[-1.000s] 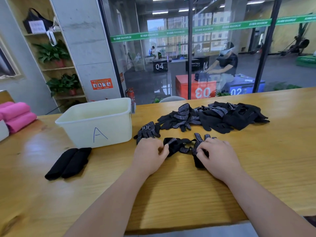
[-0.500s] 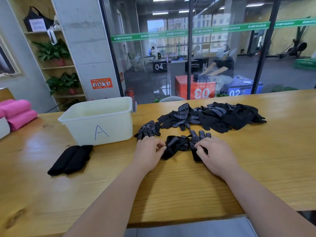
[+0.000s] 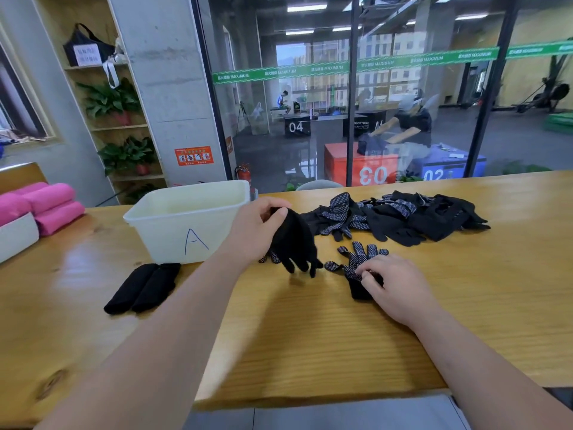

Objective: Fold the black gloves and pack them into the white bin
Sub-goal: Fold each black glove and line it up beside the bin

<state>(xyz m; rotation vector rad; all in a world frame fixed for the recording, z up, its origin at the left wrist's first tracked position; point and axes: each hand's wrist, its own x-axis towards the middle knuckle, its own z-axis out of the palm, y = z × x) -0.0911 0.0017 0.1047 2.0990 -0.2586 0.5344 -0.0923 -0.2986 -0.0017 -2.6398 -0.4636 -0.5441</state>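
Pinching black glove (image 3: 294,243) aloft in left hand (image 3: 254,231) fingers, beside white bin (image 3: 173,231); gripping dotted glove (image 3: 359,259) flat on counter (image 3: 310,336) with right hand (image 3: 400,290); glove pile (image 3: 403,218) behind, folded pair (image 3: 142,287) before bin.

Bright, even light falls from ceiling strips (image 3: 307,7) seen through the faintly reflecting glass wall (image 3: 279,135). The worktop (image 3: 310,336) has a pale sheen at its left and soft shadows under the arms. The left hand (image 3: 254,231) and its hanging glove (image 3: 294,240) are motion-blurred. The right hand (image 3: 393,283), pinching the dotted glove (image 3: 359,259), is sharper. The edges bow, and the shelf (image 3: 102,97) leans.
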